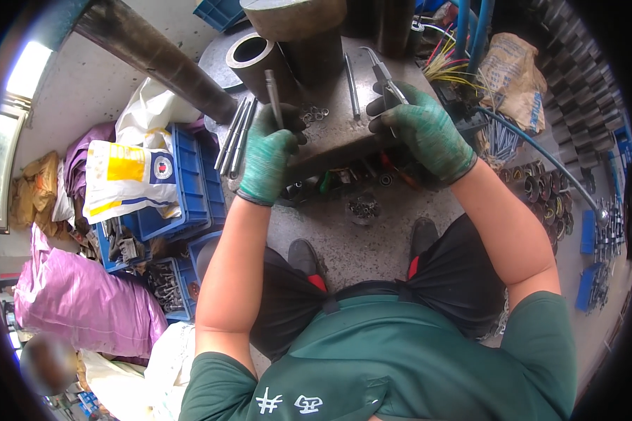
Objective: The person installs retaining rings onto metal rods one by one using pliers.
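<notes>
One slim, dull-grey metal rod (272,97) in the left hand (268,156)

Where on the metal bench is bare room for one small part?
A small patch of bench top between the metal rings and the lone rod looks bare. Grouped rods crowd the left end; thick cylinders crowd the back.

Two gloved hands (267,160); one metal rod (274,98) in the left, one bent-tipped tool (382,71) in the right. One loose rod (352,85) lies on one worktop (337,130); the left-edge rods (237,140) number three, perhaps four, as they overlap. One open tube (263,74). Two shoes (305,257). One brown sack (510,77).
</notes>
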Demonstrator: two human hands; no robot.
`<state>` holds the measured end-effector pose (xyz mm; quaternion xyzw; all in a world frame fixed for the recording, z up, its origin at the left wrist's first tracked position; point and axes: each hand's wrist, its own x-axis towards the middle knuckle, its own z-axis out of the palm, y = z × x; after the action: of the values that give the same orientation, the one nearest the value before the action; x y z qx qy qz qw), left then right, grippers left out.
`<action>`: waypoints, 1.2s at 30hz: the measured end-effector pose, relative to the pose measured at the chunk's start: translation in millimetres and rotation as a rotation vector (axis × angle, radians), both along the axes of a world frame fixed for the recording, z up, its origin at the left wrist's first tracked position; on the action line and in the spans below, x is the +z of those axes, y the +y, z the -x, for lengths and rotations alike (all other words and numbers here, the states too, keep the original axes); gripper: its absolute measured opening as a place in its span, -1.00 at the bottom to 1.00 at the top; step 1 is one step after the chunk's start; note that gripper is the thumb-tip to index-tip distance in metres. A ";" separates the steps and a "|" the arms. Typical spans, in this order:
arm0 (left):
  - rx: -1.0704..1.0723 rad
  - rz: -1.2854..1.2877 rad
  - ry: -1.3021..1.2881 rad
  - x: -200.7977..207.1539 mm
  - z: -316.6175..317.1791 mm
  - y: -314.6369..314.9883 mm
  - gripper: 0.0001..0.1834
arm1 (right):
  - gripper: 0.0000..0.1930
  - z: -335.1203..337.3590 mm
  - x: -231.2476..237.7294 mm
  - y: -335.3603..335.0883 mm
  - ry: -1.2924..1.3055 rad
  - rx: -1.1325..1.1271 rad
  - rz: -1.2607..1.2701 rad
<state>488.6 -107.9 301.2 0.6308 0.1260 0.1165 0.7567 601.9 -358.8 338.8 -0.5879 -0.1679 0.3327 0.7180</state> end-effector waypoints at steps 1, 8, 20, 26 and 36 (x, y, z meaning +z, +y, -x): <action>0.020 -0.196 0.090 4.4 0.8 -1.9 -0.53 | -0.55 1.1 1.3 1.7 0.021 -0.028 -0.012; 0.077 -1.316 0.156 -19.3 -8.3 -38.9 -0.58 | -0.51 -4.9 -3.4 0.9 0.031 -0.086 -0.065; -0.009 -1.463 -0.045 -34.5 8.3 -46.2 -0.76 | -0.62 -8.0 1.2 -3.8 0.074 -0.134 -0.135; -0.018 -1.464 -0.009 -29.4 5.5 -47.6 -0.75 | -0.63 -9.7 2.0 -5.0 0.107 -0.147 -0.146; -0.025 -1.418 -0.037 -30.9 5.3 -43.8 -0.74 | -0.59 -8.3 2.2 -3.0 0.089 -0.139 -0.139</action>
<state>483.3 -151.7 270.4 0.9708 -0.0004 0.1723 0.1672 610.1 -361.8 341.0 -0.5315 -0.1175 0.2953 0.7852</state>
